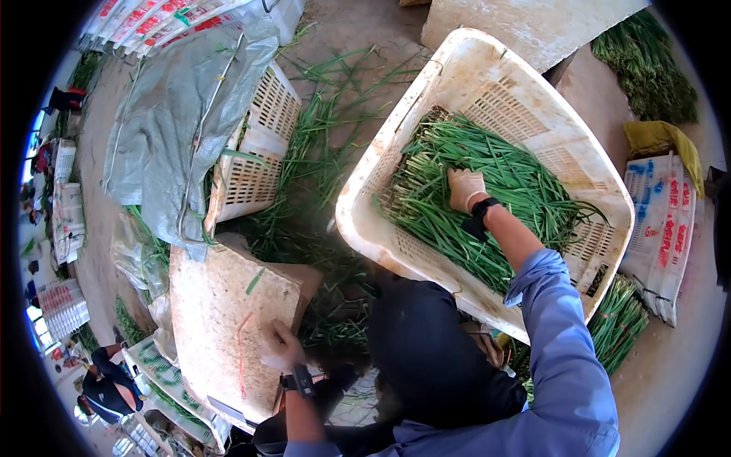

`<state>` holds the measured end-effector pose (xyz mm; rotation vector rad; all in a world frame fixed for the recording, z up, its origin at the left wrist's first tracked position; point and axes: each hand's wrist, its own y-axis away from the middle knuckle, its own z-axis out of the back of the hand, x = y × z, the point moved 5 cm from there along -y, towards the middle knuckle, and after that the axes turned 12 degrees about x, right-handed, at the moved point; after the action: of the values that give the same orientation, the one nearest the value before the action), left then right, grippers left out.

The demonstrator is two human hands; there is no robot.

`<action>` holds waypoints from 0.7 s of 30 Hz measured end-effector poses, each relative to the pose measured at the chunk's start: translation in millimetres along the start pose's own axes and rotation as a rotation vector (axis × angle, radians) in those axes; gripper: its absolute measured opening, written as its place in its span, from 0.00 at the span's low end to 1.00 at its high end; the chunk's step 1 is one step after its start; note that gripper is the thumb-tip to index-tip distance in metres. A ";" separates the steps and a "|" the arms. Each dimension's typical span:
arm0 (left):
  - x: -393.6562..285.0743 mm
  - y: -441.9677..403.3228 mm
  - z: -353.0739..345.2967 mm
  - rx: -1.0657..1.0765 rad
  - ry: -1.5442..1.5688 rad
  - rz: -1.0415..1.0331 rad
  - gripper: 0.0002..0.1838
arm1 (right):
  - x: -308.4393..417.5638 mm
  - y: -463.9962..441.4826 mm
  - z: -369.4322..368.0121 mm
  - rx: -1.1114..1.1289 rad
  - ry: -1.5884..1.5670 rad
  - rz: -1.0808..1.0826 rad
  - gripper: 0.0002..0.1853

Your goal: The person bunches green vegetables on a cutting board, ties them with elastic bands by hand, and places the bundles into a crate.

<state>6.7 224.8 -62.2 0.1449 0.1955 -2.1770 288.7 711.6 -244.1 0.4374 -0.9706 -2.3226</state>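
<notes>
Green stalks (506,171) (heaped) lie beneath the right fingers (457,178).

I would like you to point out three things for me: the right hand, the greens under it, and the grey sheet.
Right hand (464,188): head view, on the back of the hand.
Greens (525,183): head view, on their leafy part.
Grey sheet (164,126): head view, on its broad middle.

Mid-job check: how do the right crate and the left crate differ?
The right crate is uncovered, whereas a grey tarp partly covers the left crate. The right crate shows its inside, with green stalks; the left crate shows mostly its slotted side. Both are whitish, slotted and stained.
</notes>
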 end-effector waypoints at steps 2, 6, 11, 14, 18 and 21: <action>-2.5 -0.3 2.8 -0.001 0.020 -0.016 0.10 | 8.9 2.7 -5.0 -0.094 0.028 -0.027 0.28; -1.1 0.5 1.1 0.036 0.011 0.027 0.10 | 17.9 -0.4 -16.9 -0.139 -0.108 -0.032 0.16; -5.8 -1.4 3.7 -0.011 0.006 -0.038 0.09 | 46.1 46.0 -28.2 -0.375 -0.022 0.183 0.10; -1.4 1.0 0.4 0.002 0.023 -0.031 0.08 | 63.7 82.1 -36.0 -0.266 0.108 0.263 0.24; 0.5 1.4 0.1 0.012 0.013 -0.014 0.06 | 57.7 76.1 -24.2 -0.041 0.077 0.090 0.46; 2.4 2.1 -0.7 0.009 0.009 -0.017 0.06 | 55.0 76.2 9.0 0.137 0.115 0.094 0.48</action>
<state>7.1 221.8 -63.5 0.1581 0.1928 -2.1944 270.6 638.9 -186.7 0.5618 -1.0743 -2.1306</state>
